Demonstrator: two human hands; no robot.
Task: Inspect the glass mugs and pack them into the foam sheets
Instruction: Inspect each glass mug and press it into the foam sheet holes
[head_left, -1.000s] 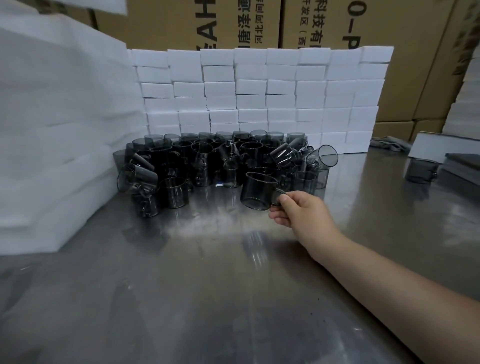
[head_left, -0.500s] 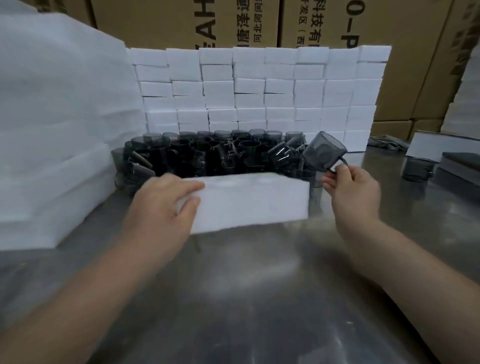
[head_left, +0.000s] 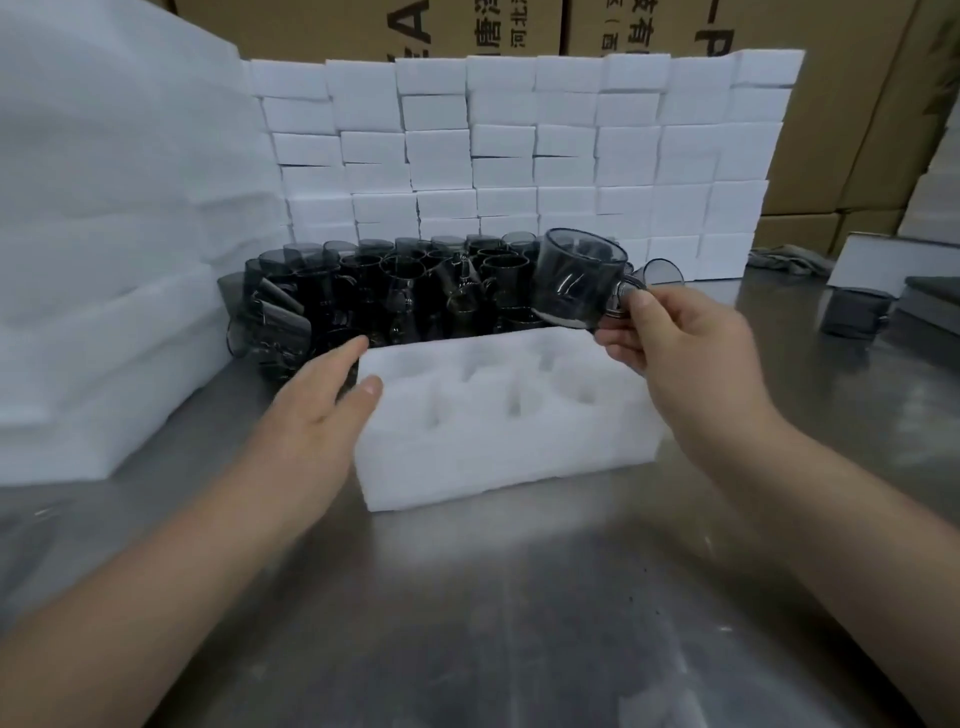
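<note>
on the steel bench (head_left: 467, 623), just near of the heap of mugs (head_left: 389, 296), my left grip (head_left: 322, 405) rests open against the left end of the foam sheet (head_left: 498, 457), likely steadying it, while my right grip (head_left: 691, 353) pinches the handle of a tilted mug (head_left: 576, 286) above the far right pockets.

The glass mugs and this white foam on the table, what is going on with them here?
A person is packing grey glass mugs. The right hand holds one mug by its handle, tilted, over the far edge of a foam block on the metal table. The left hand touches the block's left end. Its pockets look empty. More mugs wait behind, before a wall of stacked foam.
</note>
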